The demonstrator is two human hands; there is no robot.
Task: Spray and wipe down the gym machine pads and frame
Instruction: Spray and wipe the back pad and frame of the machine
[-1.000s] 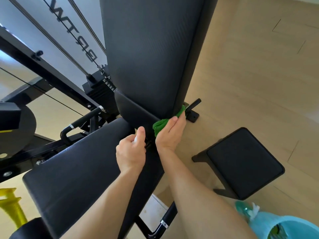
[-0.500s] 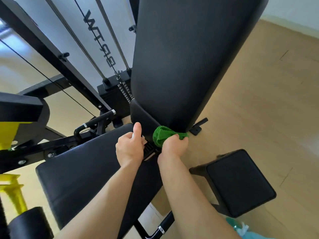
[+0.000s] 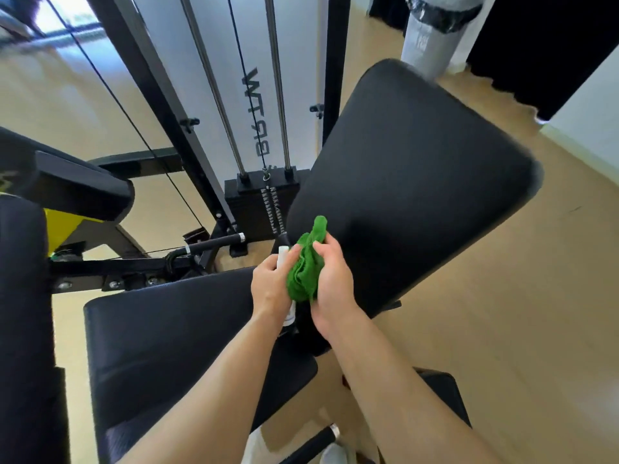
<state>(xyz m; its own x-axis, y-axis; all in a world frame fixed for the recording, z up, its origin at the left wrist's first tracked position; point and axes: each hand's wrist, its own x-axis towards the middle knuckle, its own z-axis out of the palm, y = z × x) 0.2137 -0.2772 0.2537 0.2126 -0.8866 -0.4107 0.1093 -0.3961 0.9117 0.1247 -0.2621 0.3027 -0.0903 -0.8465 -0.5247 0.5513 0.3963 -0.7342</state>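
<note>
A black back pad (image 3: 412,182) rises tilted at the centre right, with the black seat pad (image 3: 174,333) below it at the left. My right hand (image 3: 331,279) grips a bunched green cloth (image 3: 306,266), lifted in front of the back pad's lower left edge. My left hand (image 3: 271,283) is closed around a small white spray bottle (image 3: 284,254); only its top and a bit of its base show. The two hands touch around the cloth, above the gap between the pads.
The machine's black frame upright (image 3: 157,105), chrome guide rods (image 3: 214,85) and weight stack (image 3: 261,209) stand behind. A black handle bar (image 3: 211,244) juts left of the hands. Another padded machine (image 3: 23,296) fills the left edge. A grey punching bag (image 3: 432,31) stands far right.
The right hand has lifted the green cloth out of the gap between the pads and bunched it against the left hand. The view has tilted upward, showing the whole back pad.
</note>
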